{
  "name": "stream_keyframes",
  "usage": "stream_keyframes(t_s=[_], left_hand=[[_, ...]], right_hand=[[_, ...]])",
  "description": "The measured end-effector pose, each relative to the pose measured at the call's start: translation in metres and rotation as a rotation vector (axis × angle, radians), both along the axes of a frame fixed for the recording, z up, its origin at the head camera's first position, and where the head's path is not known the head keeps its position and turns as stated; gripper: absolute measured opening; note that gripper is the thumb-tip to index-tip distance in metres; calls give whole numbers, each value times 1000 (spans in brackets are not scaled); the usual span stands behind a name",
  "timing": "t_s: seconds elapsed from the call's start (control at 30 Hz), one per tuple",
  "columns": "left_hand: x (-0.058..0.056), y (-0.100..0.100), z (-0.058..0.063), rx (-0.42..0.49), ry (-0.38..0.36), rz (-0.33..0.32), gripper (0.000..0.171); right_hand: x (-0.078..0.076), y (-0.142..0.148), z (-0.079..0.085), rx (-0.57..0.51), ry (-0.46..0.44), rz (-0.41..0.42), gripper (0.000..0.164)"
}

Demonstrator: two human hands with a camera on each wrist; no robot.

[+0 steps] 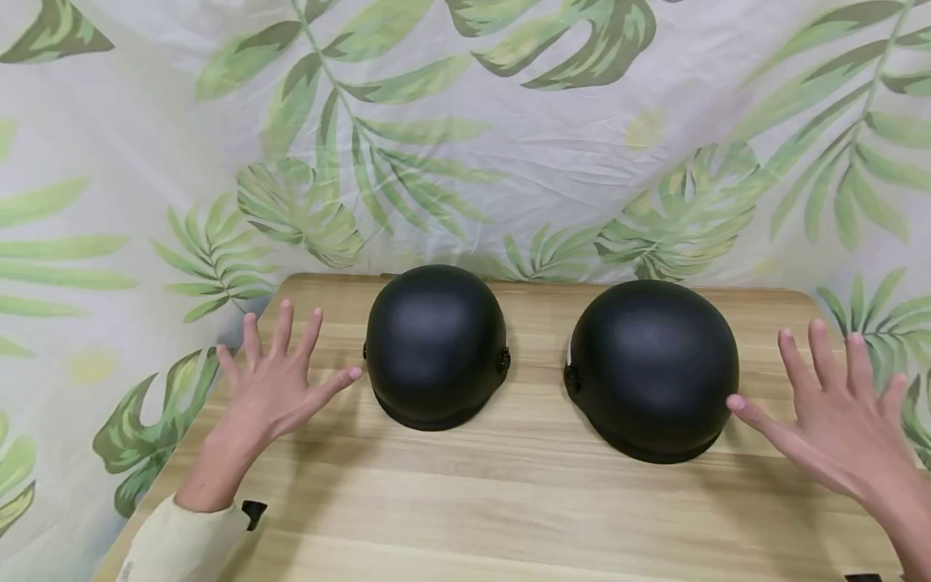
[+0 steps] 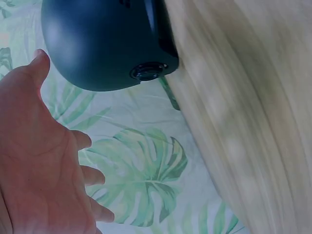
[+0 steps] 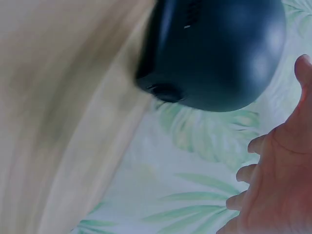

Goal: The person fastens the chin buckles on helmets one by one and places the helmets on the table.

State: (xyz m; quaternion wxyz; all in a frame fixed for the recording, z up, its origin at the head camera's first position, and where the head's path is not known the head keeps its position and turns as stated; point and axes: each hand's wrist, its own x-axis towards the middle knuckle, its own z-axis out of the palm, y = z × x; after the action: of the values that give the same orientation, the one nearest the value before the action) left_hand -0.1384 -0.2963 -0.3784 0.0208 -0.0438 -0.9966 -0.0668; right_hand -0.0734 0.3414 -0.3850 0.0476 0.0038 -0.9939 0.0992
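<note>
Two matte black helmets rest dome up on a wood-grain table. The left helmet (image 1: 436, 347) has a round dark fitting low on its side, also visible in the left wrist view. Slightly larger in the head view is the right helmet (image 1: 655, 372), with a similar fitting on its left side. My left hand (image 1: 272, 392) is spread beside the left helmet, thumb toward it, holding nothing. On the other side, my right hand (image 1: 836, 428) is spread too, and its thumb tip overlaps the right helmet's edge in the head view. Both palms are bare in the wrist views.
The wooden table (image 1: 465, 517) has rounded far corners. Behind it hangs a pale cloth (image 1: 553, 178) printed with green leaves, which also shows past the table's left side. A gap of tabletop separates the helmets. A small black piece (image 1: 253, 513) sits by my left cuff.
</note>
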Motion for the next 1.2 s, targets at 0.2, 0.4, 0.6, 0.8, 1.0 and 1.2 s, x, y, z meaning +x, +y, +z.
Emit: stream_keyframes(t_s=[0.2,0.4,0.6,0.8,1.0,1.2], left_hand=[[1,4,3,21,29,4,106],[3,11,5,68,27,-12,105],[2,20,7,139,7,-26,105],[-3,26,8,246,-61,-47,103],[-8,29,5,335,-82,-63,100],[-13,31,3,378,-71,-87,100]], right_hand=[[-6,-24,14,-26,7,41,112],[-8,-50,21,-125,48,104,111],[-13,-70,28,-164,75,142,113],[-19,-90,30,-193,85,174,115],[-25,-112,33,-202,107,210,118],[-30,-130,34,-213,116,242,120]])
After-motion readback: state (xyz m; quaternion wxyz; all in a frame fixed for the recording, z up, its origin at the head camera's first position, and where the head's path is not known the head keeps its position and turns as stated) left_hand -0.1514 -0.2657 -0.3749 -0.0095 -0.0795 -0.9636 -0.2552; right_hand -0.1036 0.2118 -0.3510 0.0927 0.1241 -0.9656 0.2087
